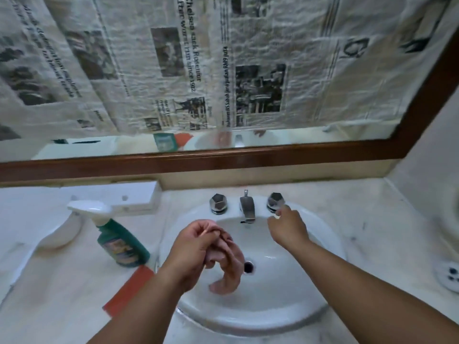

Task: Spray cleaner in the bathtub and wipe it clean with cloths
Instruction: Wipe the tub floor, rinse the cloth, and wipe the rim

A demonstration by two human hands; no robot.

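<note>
My left hand (196, 247) is closed around a wet pinkish cloth (227, 274) that hangs down into the white sink basin (285, 301), near the drain hole (248, 266). Just in front of the right tap knob (275, 201), my right hand (289, 225) has its fingers loosely curled and holds nothing. A green spray bottle (119, 240) with a white trigger head stands on the counter left of the sink. No bathtub is in view.
A chrome spout (247, 207) and a left knob (218, 203) sit behind the basin. An orange cloth (129, 290) lies on the marble counter (62, 281). The wood-framed mirror (223, 160) is covered with newspaper. A white box (134, 197) rests at the back left.
</note>
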